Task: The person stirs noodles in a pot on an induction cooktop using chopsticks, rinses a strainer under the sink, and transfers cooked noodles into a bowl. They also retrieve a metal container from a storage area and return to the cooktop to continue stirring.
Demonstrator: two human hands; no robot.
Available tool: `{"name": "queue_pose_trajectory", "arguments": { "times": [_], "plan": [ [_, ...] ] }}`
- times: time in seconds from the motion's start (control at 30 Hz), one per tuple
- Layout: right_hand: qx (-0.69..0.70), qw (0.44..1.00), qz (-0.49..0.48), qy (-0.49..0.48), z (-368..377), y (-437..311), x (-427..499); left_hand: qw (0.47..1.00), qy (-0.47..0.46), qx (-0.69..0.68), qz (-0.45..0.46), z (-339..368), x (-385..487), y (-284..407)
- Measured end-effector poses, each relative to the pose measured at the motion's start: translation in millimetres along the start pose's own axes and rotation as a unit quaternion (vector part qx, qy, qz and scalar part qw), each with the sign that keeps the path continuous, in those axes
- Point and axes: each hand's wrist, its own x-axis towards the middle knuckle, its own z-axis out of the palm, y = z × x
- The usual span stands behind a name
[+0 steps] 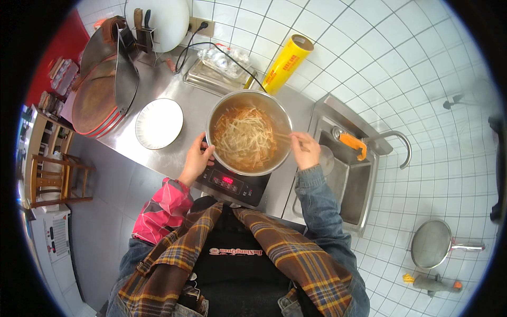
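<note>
A stainless steel pot (253,99) stands on a black induction cooker (253,192) with a lit red display. Pale thin shreds (245,132) lie heaped in the pot over reddish-brown broth and darker strips. At the pot's left side, my left hand (197,155) grips it near a dark handle, which the fingers partly cover. My right hand (306,151) holds wooden chopsticks (282,137) over the right rim, their tips reaching to the shreds. To the left of the pot is a white ribbed bowl (159,123) on the steel counter (190,107).
A steel sink (356,190) with a curved faucet (404,142) lies to the right. Behind the pot stand a yellow roll (287,65), a metal tray (198,79) and a black power cord (237,59). Round wooden boards (93,99) and a knife rack (148,39) occupy the left.
</note>
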Motion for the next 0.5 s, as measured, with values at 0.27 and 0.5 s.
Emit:
{"name": "queue_pose_trajectory", "arguments": {
  "times": [0.27,0.5],
  "plan": [
    [0.133,0.983,-0.049,-0.117,28,-31,-1,1.0,0.005,-0.002,-0.009,0,-1,0],
    [0.147,0.987,-0.011,-0.067,13,-37,-13,1.0,0.008,-0.003,-0.006,0,-4,3]
  ]
}}
